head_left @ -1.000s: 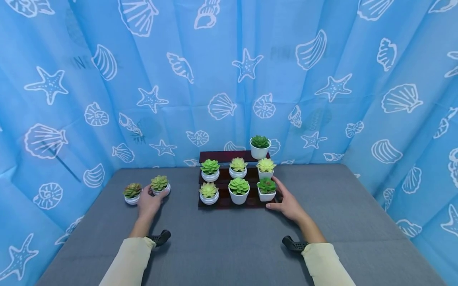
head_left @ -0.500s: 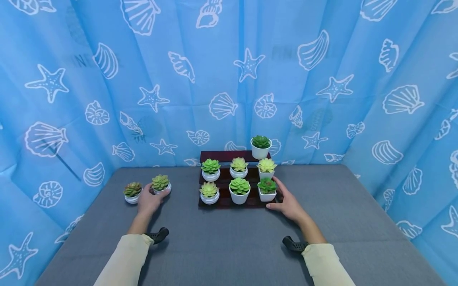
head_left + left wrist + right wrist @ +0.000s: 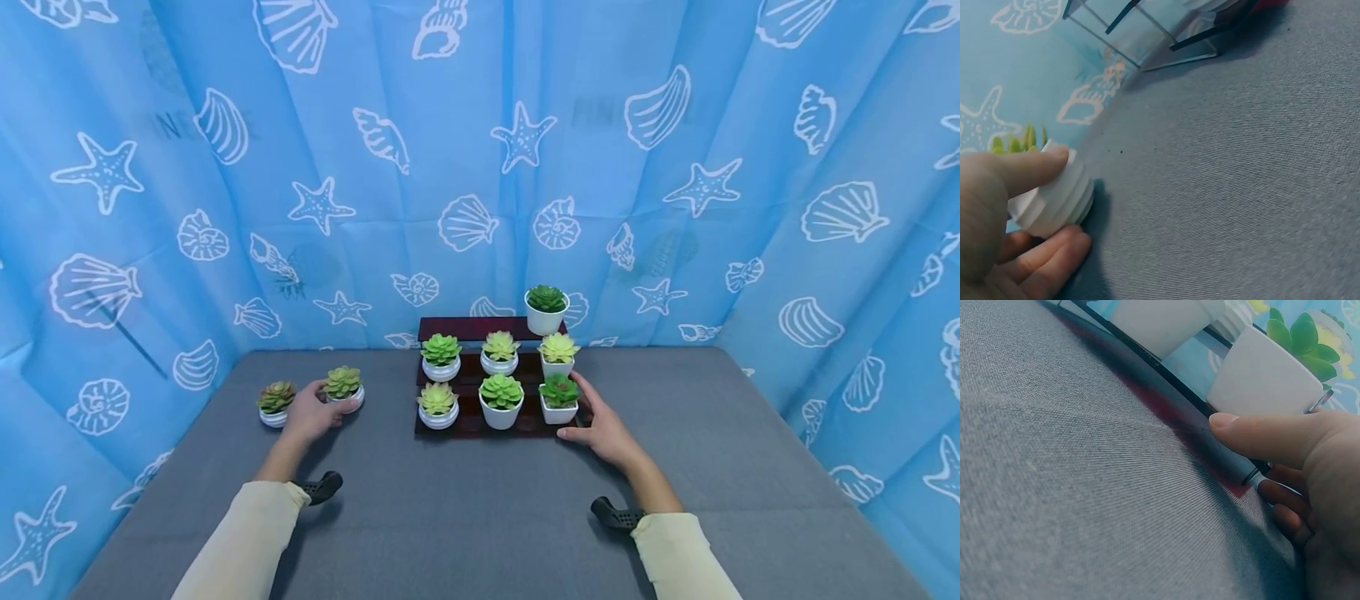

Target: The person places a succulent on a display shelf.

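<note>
Plainly, the small ribbed pot (image 3: pixel 344 398) stands on the grey worktop (image 3: pixel 487 517) left of the stepped stand (image 3: pixel 480 423), pinched between thumb and fingers of the left hand (image 3: pixel 309 414), a narrow grip that could tip it against the neighbouring pot (image 3: pixel 274 414), while the right hand (image 3: pixel 606 432) holds the stand's corner.

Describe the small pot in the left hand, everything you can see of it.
The pot is small, round and white, with ribbed, stepped sides that look like glazed ceramic or plastic. It holds a yellow-green succulent rosette. It stands upright on the grey table, left of the stand. The left hand grips it, thumb on the rim, fingers under its side.
</note>
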`<state>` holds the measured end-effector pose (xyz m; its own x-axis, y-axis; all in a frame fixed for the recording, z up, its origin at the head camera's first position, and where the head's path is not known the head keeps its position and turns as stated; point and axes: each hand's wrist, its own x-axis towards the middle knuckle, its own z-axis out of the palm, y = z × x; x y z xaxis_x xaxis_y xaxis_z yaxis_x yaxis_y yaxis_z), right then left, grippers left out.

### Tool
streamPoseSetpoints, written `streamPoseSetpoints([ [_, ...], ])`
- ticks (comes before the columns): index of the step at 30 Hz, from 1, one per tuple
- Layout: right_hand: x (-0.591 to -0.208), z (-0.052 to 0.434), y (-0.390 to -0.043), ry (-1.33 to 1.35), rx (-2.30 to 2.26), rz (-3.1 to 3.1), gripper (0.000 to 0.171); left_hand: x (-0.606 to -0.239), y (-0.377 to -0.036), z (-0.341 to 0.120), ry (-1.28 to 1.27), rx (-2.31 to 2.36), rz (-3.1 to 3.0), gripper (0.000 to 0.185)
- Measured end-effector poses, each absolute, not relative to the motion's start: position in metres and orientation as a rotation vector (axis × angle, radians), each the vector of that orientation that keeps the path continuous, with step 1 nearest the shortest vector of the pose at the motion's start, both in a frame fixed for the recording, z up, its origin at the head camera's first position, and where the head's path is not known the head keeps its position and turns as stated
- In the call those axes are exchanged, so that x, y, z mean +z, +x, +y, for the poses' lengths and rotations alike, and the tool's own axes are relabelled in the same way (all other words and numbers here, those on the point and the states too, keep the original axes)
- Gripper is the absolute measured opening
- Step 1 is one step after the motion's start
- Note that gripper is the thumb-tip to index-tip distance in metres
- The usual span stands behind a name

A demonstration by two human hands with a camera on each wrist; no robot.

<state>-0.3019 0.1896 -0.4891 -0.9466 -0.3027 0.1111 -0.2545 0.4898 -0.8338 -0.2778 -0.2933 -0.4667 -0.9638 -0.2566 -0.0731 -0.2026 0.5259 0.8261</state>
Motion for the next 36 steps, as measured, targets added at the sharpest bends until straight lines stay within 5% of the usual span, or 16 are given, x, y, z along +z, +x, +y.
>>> streamPoseSetpoints([
  [24, -0.489, 0.189, -0.301, -0.486, -1.47, 2.674, 0.097, -0.415, -0.302, -0.29, 0.222, -1.582, -2.694, 0.098],
  [36, -0.489, 0.189, -0.302, -0.455, -1.469, 2.667, 0.097, -0.401, -0.314, -0.254, 0.242, -1.796, -2.43, 0.076],
])
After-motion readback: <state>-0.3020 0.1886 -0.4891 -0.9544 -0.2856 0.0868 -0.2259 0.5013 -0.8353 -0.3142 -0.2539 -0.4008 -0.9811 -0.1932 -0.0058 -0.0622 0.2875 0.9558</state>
